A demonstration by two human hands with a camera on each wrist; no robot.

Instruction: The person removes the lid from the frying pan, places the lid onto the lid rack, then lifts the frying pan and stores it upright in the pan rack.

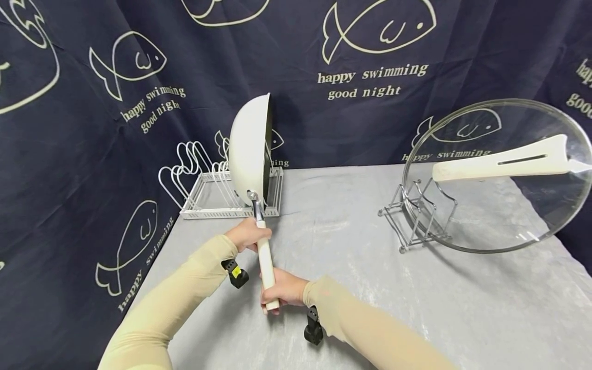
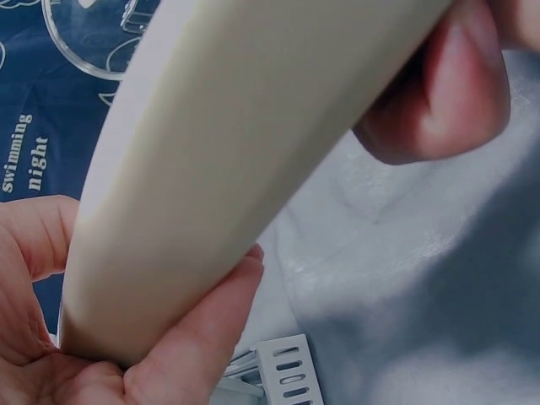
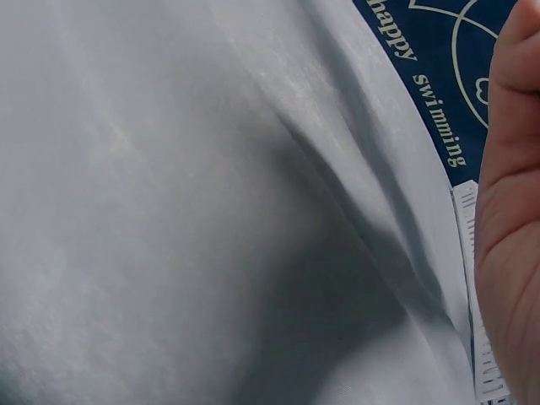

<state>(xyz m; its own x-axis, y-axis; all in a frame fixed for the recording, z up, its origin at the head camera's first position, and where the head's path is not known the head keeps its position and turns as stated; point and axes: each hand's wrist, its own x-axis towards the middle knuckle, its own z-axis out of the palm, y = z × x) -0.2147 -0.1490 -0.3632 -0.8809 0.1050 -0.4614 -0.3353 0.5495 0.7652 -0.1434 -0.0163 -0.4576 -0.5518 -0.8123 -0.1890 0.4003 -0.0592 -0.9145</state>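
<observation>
A white frying pan (image 1: 248,149) with a dark inside stands on edge at the dish rack (image 1: 231,212), its cream handle (image 1: 265,262) pointing toward me. Near the metal neck, my left hand (image 1: 248,234) grips the handle; the left wrist view shows the thumb and palm of that left hand (image 2: 190,350) around the handle (image 2: 194,169). My right hand (image 1: 284,289) holds the handle's near end with curled fingers. In the right wrist view only the side of the right hand (image 3: 515,219) shows. Whether the pan's rim touches the rack's base is hidden behind the pan.
White wire loops (image 1: 185,164) rise from the rack left of the pan. At the right, a large glass lid (image 1: 485,216) with a cream handle leans upright in a small chrome wire stand (image 1: 416,221). A navy fish-print curtain (image 1: 296,61) hangs behind the grey-covered table (image 1: 337,216).
</observation>
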